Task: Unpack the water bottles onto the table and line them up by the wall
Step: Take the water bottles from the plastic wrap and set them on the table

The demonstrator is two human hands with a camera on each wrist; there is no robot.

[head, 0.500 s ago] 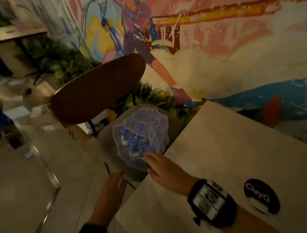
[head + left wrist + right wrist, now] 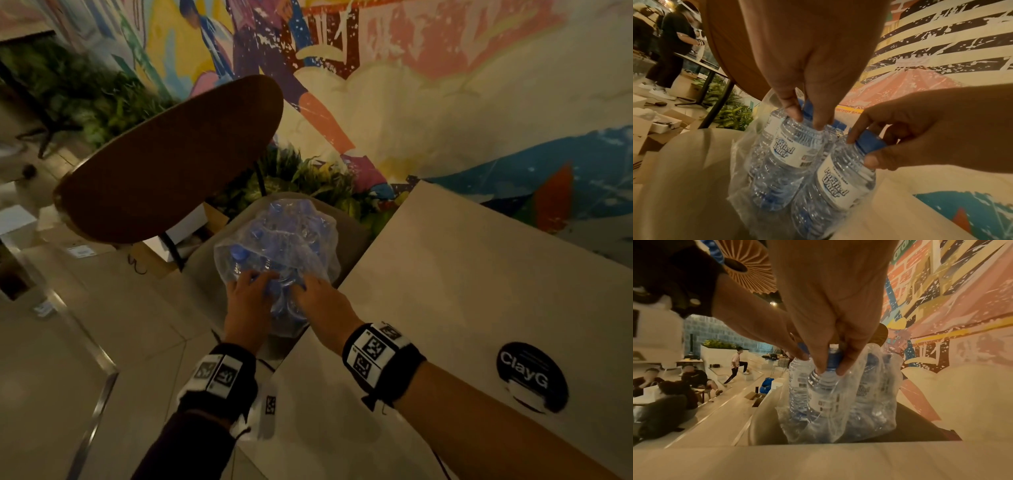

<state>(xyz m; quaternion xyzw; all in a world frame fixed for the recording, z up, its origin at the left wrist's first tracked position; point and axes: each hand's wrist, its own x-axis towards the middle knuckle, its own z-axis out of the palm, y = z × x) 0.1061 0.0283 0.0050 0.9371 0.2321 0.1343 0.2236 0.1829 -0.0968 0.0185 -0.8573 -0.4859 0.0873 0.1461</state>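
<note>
A pack of water bottles (image 2: 277,246) with blue caps sits in torn clear plastic wrap (image 2: 875,402) on a chair seat (image 2: 346,236), just left of the beige table (image 2: 462,291). My left hand (image 2: 807,121) pinches the blue cap of one labelled bottle (image 2: 797,146) at the pack's near side. My right hand (image 2: 831,369) pinches the cap of the neighbouring bottle (image 2: 824,394). In the head view, both hands, left (image 2: 251,287) and right (image 2: 317,294), are side by side on the pack. Both bottles stand upright inside the wrap.
The chair's brown backrest (image 2: 171,161) rises left of the pack. A painted mural wall (image 2: 445,85) runs behind the table, with plants (image 2: 308,178) at its foot. A black round sticker (image 2: 527,377) lies on the table. Boxes and people are on the floor side to the left.
My left hand has come up from below the chair edge to the pack and taken a bottle cap. My right hand has closed on a cap beside it.
</note>
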